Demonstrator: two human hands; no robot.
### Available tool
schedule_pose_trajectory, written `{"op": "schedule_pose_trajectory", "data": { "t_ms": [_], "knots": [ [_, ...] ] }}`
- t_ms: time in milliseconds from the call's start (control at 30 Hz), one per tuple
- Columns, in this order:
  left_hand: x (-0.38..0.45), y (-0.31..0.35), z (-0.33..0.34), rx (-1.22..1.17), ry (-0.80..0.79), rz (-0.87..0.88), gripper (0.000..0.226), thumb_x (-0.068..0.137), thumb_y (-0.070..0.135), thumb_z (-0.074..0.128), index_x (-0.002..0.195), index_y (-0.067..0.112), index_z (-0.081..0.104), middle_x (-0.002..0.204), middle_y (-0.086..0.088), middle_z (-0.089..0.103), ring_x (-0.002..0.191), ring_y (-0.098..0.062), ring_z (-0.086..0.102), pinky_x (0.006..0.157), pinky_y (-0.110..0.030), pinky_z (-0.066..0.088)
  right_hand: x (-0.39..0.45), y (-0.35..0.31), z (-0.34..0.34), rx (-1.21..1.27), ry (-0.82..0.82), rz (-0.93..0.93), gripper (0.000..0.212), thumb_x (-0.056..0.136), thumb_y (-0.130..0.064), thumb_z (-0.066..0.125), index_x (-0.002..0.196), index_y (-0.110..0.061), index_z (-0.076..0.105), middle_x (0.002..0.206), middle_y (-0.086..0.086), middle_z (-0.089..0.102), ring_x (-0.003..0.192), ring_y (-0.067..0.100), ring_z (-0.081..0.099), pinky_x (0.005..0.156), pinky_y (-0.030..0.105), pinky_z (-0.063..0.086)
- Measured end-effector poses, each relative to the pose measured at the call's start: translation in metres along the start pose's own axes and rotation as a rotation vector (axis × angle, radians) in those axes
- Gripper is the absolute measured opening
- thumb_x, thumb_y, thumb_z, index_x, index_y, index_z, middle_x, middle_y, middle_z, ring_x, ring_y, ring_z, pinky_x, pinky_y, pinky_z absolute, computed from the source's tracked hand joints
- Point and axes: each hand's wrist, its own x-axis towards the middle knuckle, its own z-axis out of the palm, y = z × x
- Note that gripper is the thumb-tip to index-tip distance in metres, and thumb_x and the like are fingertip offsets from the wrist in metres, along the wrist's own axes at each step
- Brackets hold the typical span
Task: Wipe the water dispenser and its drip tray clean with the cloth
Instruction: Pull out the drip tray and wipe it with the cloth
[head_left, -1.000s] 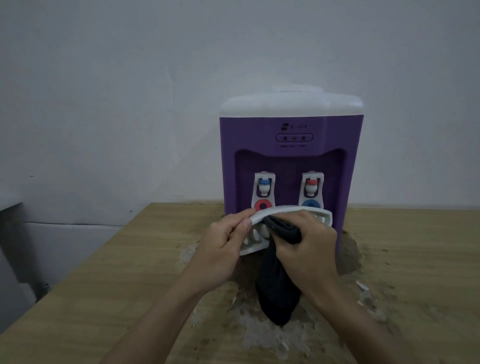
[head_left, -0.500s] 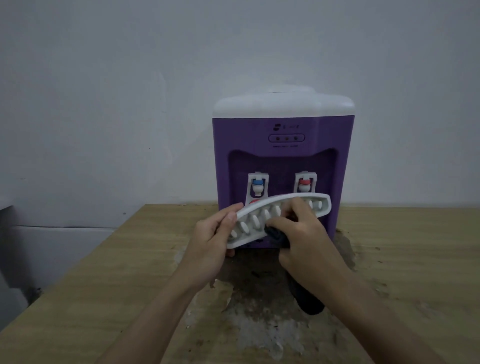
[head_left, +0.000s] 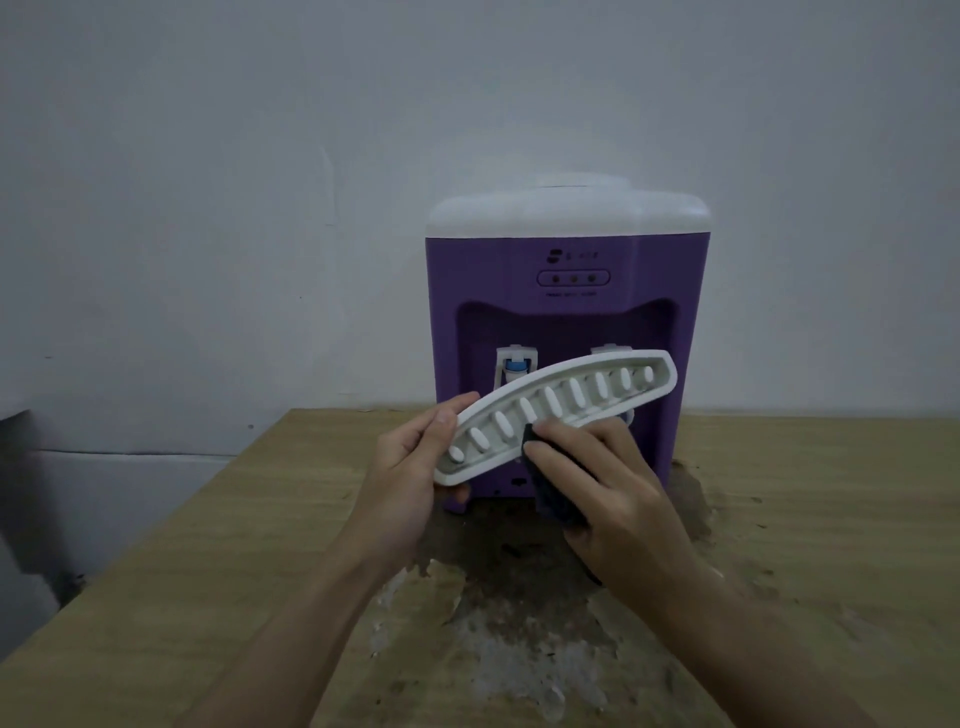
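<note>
White drip tray (head_left: 558, 415) tilts across mid-frame before the purple water dispenser (head_left: 566, 291); the left hand (head_left: 410, 467) grips its lower-left end, while the right hand (head_left: 597, 483) pinches the dark cloth (head_left: 550, 493) against its lower edge.

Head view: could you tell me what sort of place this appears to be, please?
Probably a plain utility or back room, though that is uncertain: a purple countertop water dispenser stands on a worn, stained wooden table against a bare white wall.
</note>
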Motion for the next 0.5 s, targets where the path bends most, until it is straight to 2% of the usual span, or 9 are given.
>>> {"op": "schedule_pose_trajectory", "data": {
  "t_ms": [67, 200, 333, 400, 500],
  "knots": [
    [-0.002, 0.001, -0.001, -0.009, -0.022, -0.002, 0.028, 0.094, 0.025, 0.043, 0.109, 0.022, 0.067, 0.081, 0.004, 0.069, 0.061, -0.006, 0.057, 0.047, -0.019, 0.046, -0.001, -0.005, 0.003, 0.023, -0.008, 0.015, 0.038, 0.057, 0.01, 0.079, 0.093, 0.002, 0.069, 0.098, 0.015, 0.068, 0.09, 0.021, 0.047, 0.078, 0.03, 0.048],
    [-0.005, -0.002, 0.002, -0.028, -0.064, -0.022, 0.028, 0.095, 0.025, 0.042, 0.107, 0.022, 0.067, 0.083, -0.001, 0.069, 0.067, -0.012, 0.058, 0.051, -0.021, 0.047, -0.001, -0.015, 0.006, 0.045, -0.001, 0.036, 0.031, 0.061, 0.012, 0.07, 0.089, 0.0, 0.067, 0.089, 0.012, 0.067, 0.085, 0.019, 0.045, 0.074, 0.028, 0.045],
    [-0.006, -0.002, 0.006, -0.082, -0.102, -0.042, 0.03, 0.096, 0.024, 0.04, 0.102, 0.025, 0.069, 0.079, 0.0, 0.07, 0.064, -0.01, 0.058, 0.052, -0.022, 0.047, -0.006, -0.016, 0.01, 0.112, 0.029, 0.133, 0.042, 0.056, 0.015, 0.073, 0.093, -0.002, 0.065, 0.094, 0.013, 0.063, 0.088, 0.021, 0.045, 0.077, 0.025, 0.042],
    [-0.003, -0.002, 0.007, -0.099, -0.117, -0.056, 0.031, 0.095, 0.025, 0.04, 0.102, 0.024, 0.069, 0.082, -0.002, 0.07, 0.064, -0.009, 0.059, 0.053, -0.022, 0.048, -0.008, -0.017, 0.011, 0.142, 0.03, 0.119, 0.045, 0.056, 0.013, 0.077, 0.095, -0.004, 0.064, 0.097, 0.013, 0.062, 0.09, 0.023, 0.049, 0.077, 0.028, 0.046],
    [-0.001, -0.003, 0.008, -0.133, -0.162, -0.095, 0.031, 0.095, 0.025, 0.04, 0.109, 0.018, 0.066, 0.095, -0.009, 0.071, 0.074, -0.015, 0.065, 0.06, -0.027, 0.053, -0.007, -0.016, 0.009, 0.152, 0.029, 0.047, 0.034, 0.06, 0.008, 0.074, 0.092, -0.003, 0.068, 0.093, 0.009, 0.066, 0.087, 0.019, 0.047, 0.073, 0.027, 0.045]
  ]
}}
